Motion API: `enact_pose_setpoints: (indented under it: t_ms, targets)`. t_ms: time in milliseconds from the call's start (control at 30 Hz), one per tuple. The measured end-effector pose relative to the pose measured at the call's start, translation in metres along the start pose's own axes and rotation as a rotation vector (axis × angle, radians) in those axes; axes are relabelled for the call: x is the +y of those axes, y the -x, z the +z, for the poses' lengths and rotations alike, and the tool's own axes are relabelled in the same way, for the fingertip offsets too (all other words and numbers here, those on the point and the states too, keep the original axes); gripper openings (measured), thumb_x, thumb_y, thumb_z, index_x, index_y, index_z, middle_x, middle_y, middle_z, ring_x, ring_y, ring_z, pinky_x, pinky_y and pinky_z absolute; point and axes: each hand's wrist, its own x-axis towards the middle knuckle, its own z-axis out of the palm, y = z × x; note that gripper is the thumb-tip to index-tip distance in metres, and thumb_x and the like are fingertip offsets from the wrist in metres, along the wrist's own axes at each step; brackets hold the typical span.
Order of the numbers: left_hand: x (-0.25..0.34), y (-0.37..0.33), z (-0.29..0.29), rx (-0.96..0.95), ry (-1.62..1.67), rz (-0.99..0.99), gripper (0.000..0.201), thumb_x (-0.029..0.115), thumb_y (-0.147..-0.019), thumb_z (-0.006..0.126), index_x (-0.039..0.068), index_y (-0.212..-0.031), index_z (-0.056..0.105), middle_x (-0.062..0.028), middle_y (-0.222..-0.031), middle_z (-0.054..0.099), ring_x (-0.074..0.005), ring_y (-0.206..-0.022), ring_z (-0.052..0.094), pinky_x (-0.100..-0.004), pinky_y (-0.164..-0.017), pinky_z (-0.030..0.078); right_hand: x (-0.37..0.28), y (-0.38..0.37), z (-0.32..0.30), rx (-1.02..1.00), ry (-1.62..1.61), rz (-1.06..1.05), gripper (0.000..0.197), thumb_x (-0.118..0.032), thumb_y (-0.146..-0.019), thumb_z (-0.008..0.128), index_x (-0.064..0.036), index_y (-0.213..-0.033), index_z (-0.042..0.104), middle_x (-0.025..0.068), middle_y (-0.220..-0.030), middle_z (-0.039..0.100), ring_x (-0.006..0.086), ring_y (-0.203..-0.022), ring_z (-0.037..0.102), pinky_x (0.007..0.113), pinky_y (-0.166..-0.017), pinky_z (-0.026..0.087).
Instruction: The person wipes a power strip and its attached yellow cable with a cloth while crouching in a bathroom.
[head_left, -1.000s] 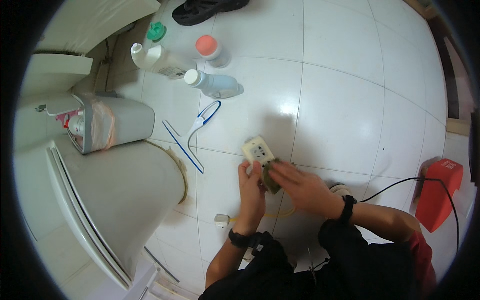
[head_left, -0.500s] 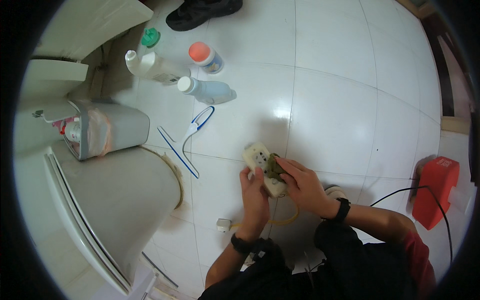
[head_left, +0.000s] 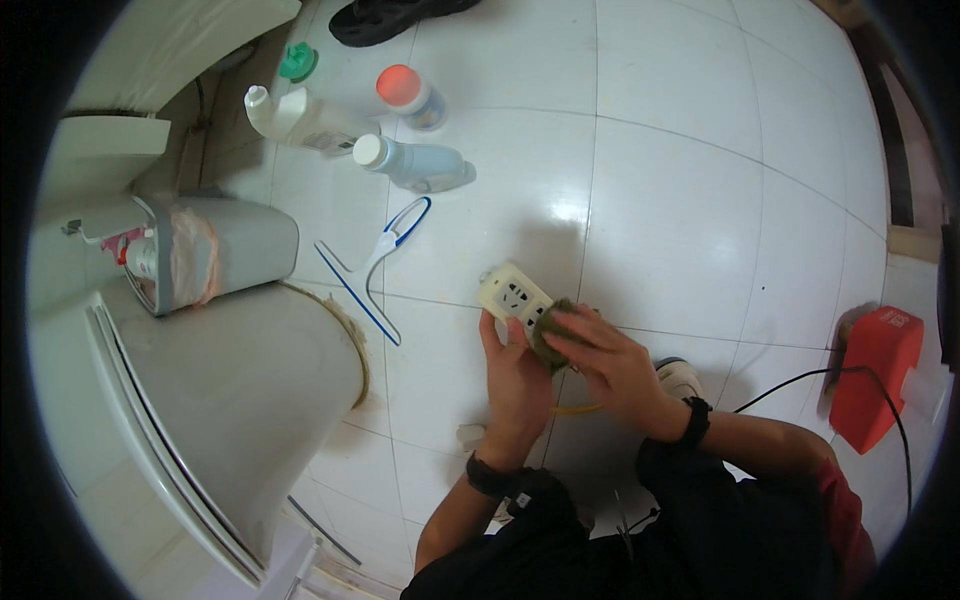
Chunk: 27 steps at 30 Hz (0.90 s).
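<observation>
A cream power strip (head_left: 513, 293) with black socket holes is held above the white tiled floor, tilted with one end up to the left. My left hand (head_left: 512, 368) grips its near side, with the thumb on the socket face. In my right hand (head_left: 603, 358) is a dark green cloth (head_left: 551, 337), pressed against the strip's lower right part, which it hides. A yellow cord (head_left: 577, 409) shows below the strip. The pale plug (head_left: 470, 436) lies on the floor beside my left wrist.
Left of my hands lies a blue and white squeegee (head_left: 379, 262). Beyond it are a light blue bottle (head_left: 420, 163), a white bottle (head_left: 310, 122) and a red-capped container (head_left: 408, 97). A grey bin (head_left: 250, 240) stands by the toilet (head_left: 270, 390). A red box (head_left: 876, 375) is at right.
The cloth in my right hand has moved down a little along the strip, showing more of the sockets. The strip has shifted slightly up and left, and my left wrist now sits nearer the plug.
</observation>
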Motion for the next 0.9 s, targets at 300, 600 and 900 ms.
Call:
enact_pose_setpoints:
  t_ms: [300, 600, 900]
  targets:
    - [0.001, -0.003, -0.019, -0.083, 0.095, -0.196, 0.045, 0.038, -0.108, 0.050, 0.008, -0.141, 0.044, -0.0112, -0.132, 0.058, -0.0244, -0.123, 0.056, -0.0434, -0.105, 0.046, 0.000, -0.013, -0.004, -0.109, 0.063, 0.082, 0.048, -0.004, -0.085, 0.065, -0.0096, -0.133, 0.064, 0.0063, -0.144, 0.056, 0.0286, -0.135, 0.055, 0.038, -0.100, 0.056]
    - [-0.006, -0.003, -0.020, -0.181, 0.026, -0.171, 0.049, 0.020, -0.100, 0.065, 0.004, -0.142, 0.045, -0.0085, -0.134, 0.058, -0.0214, -0.123, 0.057, -0.0391, -0.105, 0.047, -0.009, -0.012, -0.028, -0.010, -0.238, 0.327, 0.041, 0.003, -0.089, 0.064, -0.0076, -0.128, 0.068, 0.0140, -0.133, 0.064, 0.0335, -0.112, 0.069, 0.036, -0.090, 0.058]
    - [-0.009, 0.014, -0.007, 0.039, -0.595, 0.169, 0.075, 0.005, -0.080, 0.081, 0.001, -0.147, 0.048, -0.0077, -0.131, 0.059, -0.0169, -0.122, 0.057, -0.0345, -0.093, 0.053, -0.028, -0.024, -0.024, 0.090, -0.018, 0.022, 0.040, -0.001, -0.092, 0.064, -0.0080, -0.131, 0.067, 0.0195, -0.130, 0.064, 0.0352, -0.103, 0.069, 0.038, -0.085, 0.060]
